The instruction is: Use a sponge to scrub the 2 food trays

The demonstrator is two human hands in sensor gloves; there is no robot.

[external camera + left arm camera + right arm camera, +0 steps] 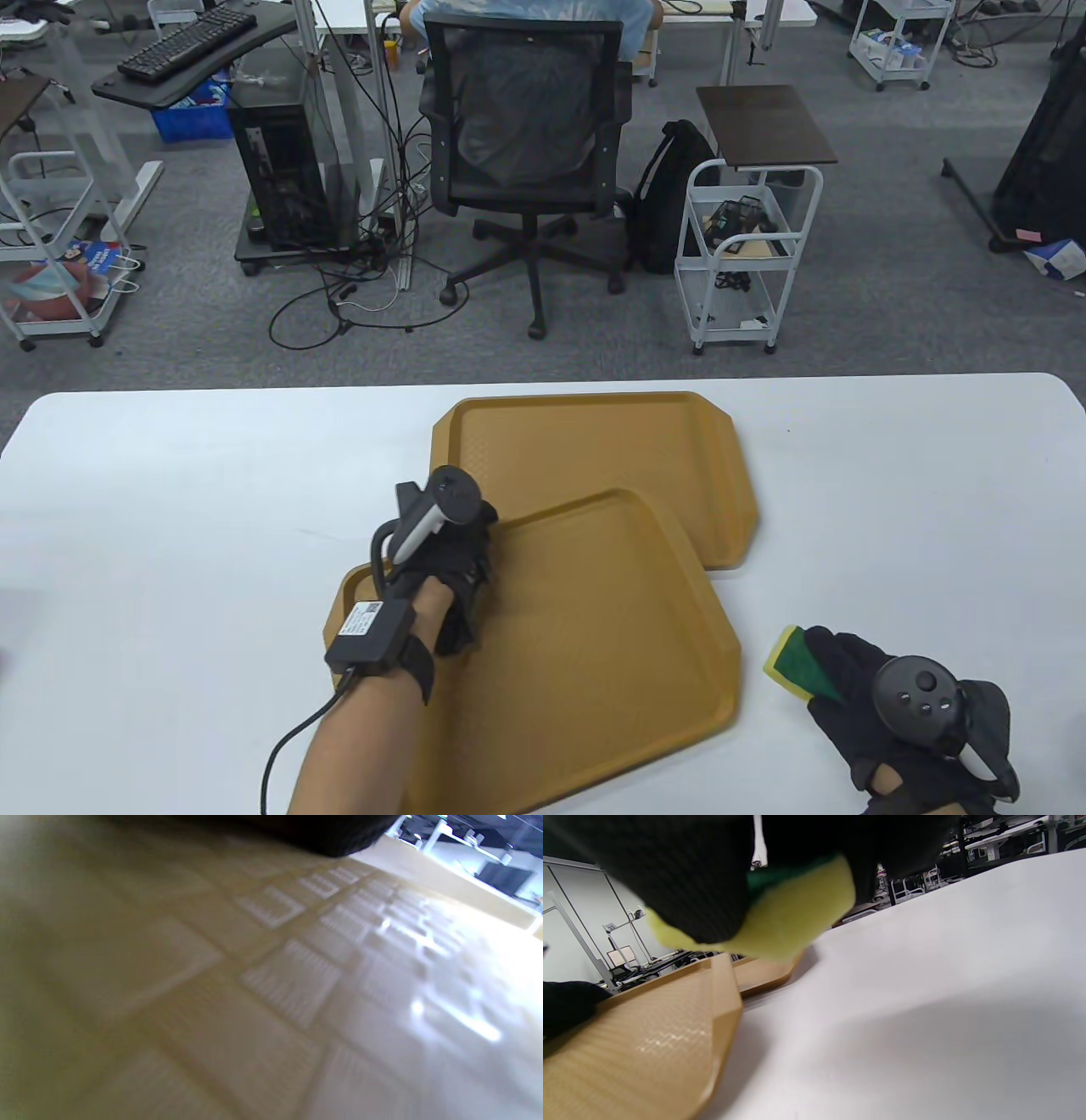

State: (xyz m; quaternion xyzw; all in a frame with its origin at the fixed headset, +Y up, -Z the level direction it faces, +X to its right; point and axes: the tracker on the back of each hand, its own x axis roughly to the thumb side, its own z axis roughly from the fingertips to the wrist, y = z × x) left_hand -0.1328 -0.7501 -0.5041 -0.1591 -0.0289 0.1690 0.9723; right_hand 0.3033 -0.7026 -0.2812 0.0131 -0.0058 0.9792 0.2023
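Tan near tray (594, 645): left hand (450, 569) presses it steady, fingers' set unclear; right hand (882, 705) grips sponge (797, 662) for scrubbing.

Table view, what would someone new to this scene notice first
Two tan food trays overlap at the middle of the white table, the near tray resting partly on the far one. The left hand rests on the near tray's left part, and the right hand grips a yellow and green sponge just off that tray's right edge.
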